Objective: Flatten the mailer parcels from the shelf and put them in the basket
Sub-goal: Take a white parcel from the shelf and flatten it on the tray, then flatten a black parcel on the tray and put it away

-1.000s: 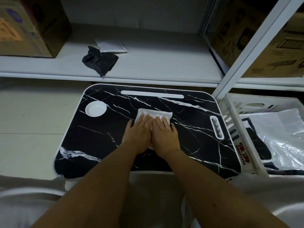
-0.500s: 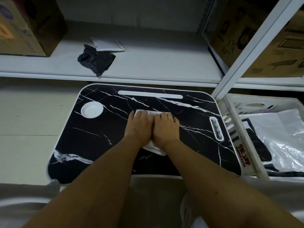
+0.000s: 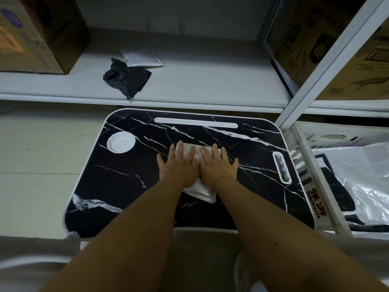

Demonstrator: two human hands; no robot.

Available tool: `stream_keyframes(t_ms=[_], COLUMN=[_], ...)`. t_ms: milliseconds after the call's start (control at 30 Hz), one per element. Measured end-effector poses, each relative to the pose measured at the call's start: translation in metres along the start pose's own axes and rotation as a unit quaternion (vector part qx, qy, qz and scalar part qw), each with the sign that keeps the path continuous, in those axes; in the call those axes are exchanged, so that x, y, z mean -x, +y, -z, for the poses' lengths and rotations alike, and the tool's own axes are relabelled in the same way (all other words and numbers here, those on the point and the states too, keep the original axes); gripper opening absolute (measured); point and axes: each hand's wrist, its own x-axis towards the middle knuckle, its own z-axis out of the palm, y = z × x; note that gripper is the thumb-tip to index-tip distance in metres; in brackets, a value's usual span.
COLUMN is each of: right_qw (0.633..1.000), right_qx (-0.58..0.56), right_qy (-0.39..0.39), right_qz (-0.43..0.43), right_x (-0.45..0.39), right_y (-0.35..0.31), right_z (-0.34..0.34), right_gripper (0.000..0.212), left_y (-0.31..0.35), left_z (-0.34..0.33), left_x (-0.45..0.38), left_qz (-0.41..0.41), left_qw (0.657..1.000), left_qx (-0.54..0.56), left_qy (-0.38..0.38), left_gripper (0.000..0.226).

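Note:
A small white mailer parcel [image 3: 202, 191] lies on the black marble-patterned lap table [image 3: 130, 182]. My left hand [image 3: 179, 165] and my right hand [image 3: 216, 166] press flat on it side by side, fingers straight and spread. Only the parcel's near corner and a strip between the fingertips show. On the white shelf [image 3: 210, 85] behind the table lie a crumpled black mailer [image 3: 126, 79] and a flat white mailer [image 3: 141, 57]. The white slatted basket [image 3: 305, 165] stands to the right, with flattened white and black bags [image 3: 362, 180] inside.
Cardboard boxes stand on the shelf at far left [image 3: 35, 32] and on the right shelf [image 3: 336, 45]. A white shelf post [image 3: 324, 62] slants between table and basket. The table has a round cup recess [image 3: 121, 142], a long slot [image 3: 195, 123] and a side handle cutout [image 3: 282, 167].
Both hands have slid forward over the parcel, away from me, and the fingers have spread. The parcel's near corner now shows behind the wrists.

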Motion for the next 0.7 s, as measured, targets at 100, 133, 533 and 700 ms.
stream_keyframes(t_ms=[100,133,533,700], right_qw=[0.999,0.999,0.989,0.990], right_qx=[0.019,0.022,0.021,0.046], right_qy=[0.016,0.029,0.105,0.086], right_qz=[-0.023,-0.029,0.104,0.098], right_x=[0.003,0.005,0.055,0.057], right_y=[-0.004,-0.005,-0.009,-0.015], right_z=[0.002,0.002,-0.025,-0.014], right_gripper=[0.052,0.053,0.052,0.049], left_y=[0.002,0.001,0.001,-0.005], left_z=[0.000,0.000,0.000,0.012], left_x=[0.003,0.004,0.053,0.053], left_qz=[0.010,0.013,0.063,0.031], left_qw=[1.000,1.000,0.979,0.981], left_qx=[-0.009,-0.013,-0.188,-0.189], left_qy=[-0.003,-0.005,0.041,0.036], left_gripper=[0.055,0.056,0.064,0.062])
